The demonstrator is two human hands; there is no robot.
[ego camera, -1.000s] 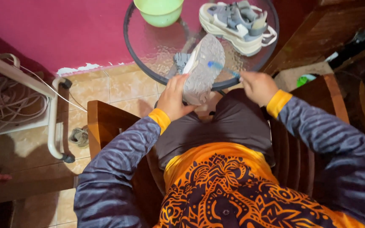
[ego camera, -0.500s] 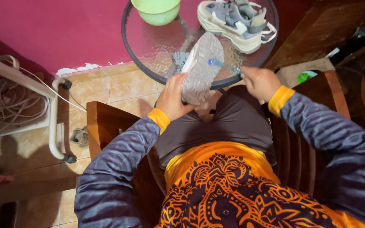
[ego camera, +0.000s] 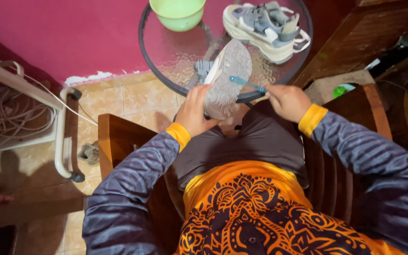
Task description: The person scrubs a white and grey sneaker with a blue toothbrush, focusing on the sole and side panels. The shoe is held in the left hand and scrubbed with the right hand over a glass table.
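My left hand (ego camera: pixel 195 111) grips a grey sandal (ego camera: pixel 228 75) by its heel end, sole turned up toward me, over my lap. My right hand (ego camera: pixel 286 101) holds a blue toothbrush (ego camera: pixel 247 83) whose head lies against the sole. The matching grey and cream sandal (ego camera: pixel 266 28) rests upright on the round glass table (ego camera: pixel 166 56) just beyond. A green plastic bowl (ego camera: pixel 178 13) stands at the table's far left.
I sit on a wooden chair (ego camera: pixel 114 141) on a tiled floor. A pink wall lies to the left, with a white metal frame (ego camera: pixel 60 137) and coiled cable (ego camera: pixel 10 118) beside it. Dark wooden furniture (ego camera: pixel 369 33) stands on the right.
The toothbrush head has shifted across the upturned sole while my left hand keeps the sandal in place. The view has tilted slightly.
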